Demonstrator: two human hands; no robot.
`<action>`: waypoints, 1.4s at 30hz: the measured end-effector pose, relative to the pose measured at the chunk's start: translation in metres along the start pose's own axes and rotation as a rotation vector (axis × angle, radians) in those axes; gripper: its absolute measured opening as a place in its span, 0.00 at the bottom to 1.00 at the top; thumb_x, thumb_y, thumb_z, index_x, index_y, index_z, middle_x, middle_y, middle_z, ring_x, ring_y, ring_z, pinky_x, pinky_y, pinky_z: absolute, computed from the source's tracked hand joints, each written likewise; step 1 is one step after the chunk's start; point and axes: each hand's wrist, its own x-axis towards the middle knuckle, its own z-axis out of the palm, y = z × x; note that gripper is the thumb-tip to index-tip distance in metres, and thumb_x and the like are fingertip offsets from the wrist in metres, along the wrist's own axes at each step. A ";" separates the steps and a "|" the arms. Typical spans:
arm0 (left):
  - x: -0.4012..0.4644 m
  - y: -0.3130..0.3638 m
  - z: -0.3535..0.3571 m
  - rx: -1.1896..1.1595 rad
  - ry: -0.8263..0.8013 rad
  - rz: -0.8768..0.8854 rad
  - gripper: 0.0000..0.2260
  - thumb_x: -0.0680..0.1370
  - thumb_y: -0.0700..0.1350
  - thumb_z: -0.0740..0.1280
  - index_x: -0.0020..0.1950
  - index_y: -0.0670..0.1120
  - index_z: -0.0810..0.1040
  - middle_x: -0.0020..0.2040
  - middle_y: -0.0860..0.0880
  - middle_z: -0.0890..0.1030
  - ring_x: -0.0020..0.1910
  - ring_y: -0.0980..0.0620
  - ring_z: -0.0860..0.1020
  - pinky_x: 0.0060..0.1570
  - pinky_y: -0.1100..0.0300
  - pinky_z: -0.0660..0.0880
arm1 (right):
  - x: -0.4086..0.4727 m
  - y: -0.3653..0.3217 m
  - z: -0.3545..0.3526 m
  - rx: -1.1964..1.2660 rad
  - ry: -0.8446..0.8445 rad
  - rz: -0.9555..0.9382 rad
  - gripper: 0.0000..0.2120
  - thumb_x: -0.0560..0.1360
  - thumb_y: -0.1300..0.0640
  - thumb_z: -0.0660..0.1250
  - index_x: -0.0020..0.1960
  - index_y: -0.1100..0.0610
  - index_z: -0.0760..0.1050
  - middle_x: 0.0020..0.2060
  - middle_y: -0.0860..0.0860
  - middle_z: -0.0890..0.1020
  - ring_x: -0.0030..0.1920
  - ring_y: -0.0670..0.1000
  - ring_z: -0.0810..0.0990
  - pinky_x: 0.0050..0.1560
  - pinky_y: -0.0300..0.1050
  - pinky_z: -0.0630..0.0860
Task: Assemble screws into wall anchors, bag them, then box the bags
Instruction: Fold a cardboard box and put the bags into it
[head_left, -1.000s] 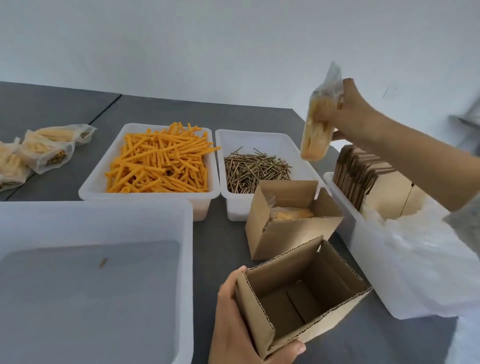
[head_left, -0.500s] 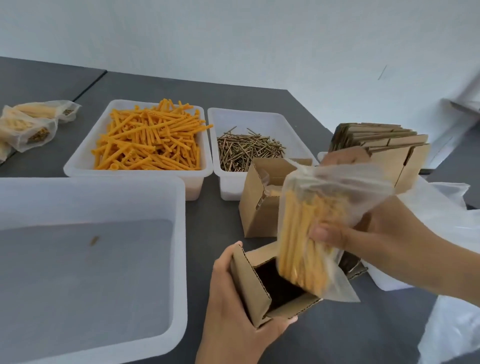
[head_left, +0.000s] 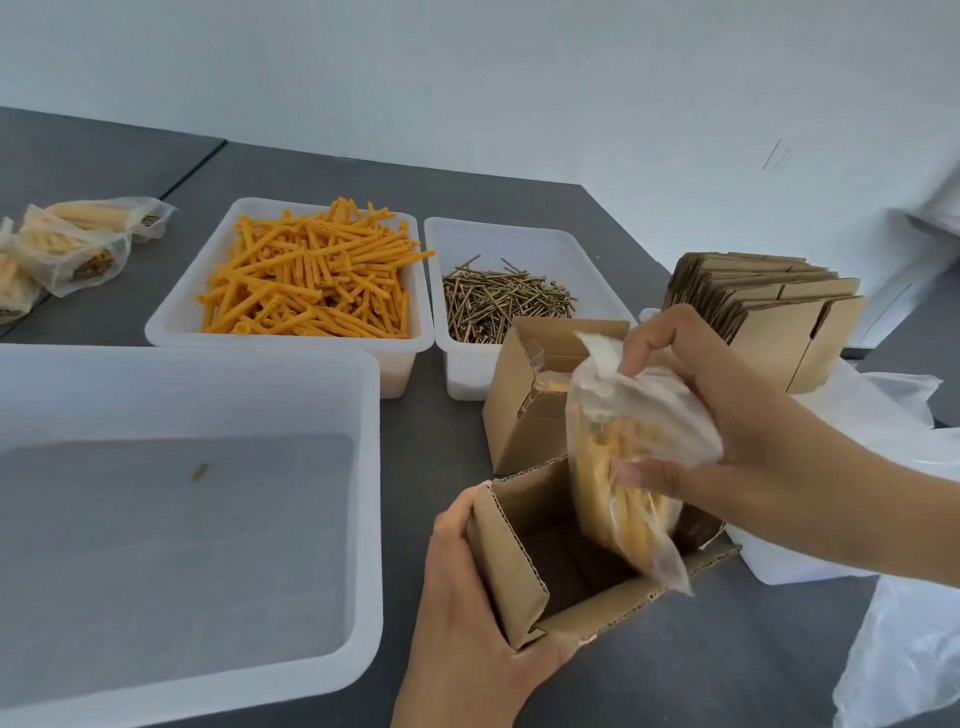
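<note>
Grey tabletop (head_left: 291, 171) under a white wall carries tubs of orange anchors (head_left: 306, 283) and screws (head_left: 506, 304), while the left hand (head_left: 467, 613) grips an open cardboard box (head_left: 524, 577) and the right hand (head_left: 727, 421) grips a filled bag (head_left: 623, 467) entering it.

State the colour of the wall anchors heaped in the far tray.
Orange wall anchors; head view.

We see a clear bag (head_left: 621, 462) of orange anchors, upright, its lower end dipping into an open cardboard box (head_left: 524, 577) tilted on the table. Behind it stands a second open box (head_left: 519, 415) with a bag inside.
</note>
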 end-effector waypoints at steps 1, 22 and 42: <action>0.000 0.000 0.000 0.009 0.016 0.006 0.48 0.54 0.59 0.79 0.63 0.77 0.52 0.62 0.72 0.67 0.63 0.64 0.71 0.58 0.69 0.72 | 0.000 0.004 0.003 -0.129 0.044 -0.044 0.30 0.69 0.60 0.77 0.56 0.38 0.62 0.43 0.50 0.76 0.37 0.54 0.76 0.33 0.54 0.77; 0.000 0.001 0.001 0.003 0.034 0.022 0.44 0.57 0.60 0.77 0.62 0.79 0.52 0.64 0.55 0.72 0.62 0.57 0.75 0.59 0.58 0.76 | 0.031 0.015 0.037 -0.811 -0.812 -0.443 0.17 0.79 0.55 0.63 0.65 0.47 0.63 0.57 0.55 0.69 0.41 0.55 0.73 0.40 0.50 0.73; 0.000 0.000 0.000 -0.032 0.011 0.015 0.48 0.53 0.59 0.80 0.64 0.77 0.55 0.63 0.68 0.71 0.61 0.62 0.76 0.53 0.70 0.75 | 0.045 -0.012 0.024 -0.399 -1.152 0.068 0.17 0.84 0.62 0.55 0.68 0.53 0.76 0.57 0.49 0.81 0.52 0.45 0.77 0.59 0.33 0.72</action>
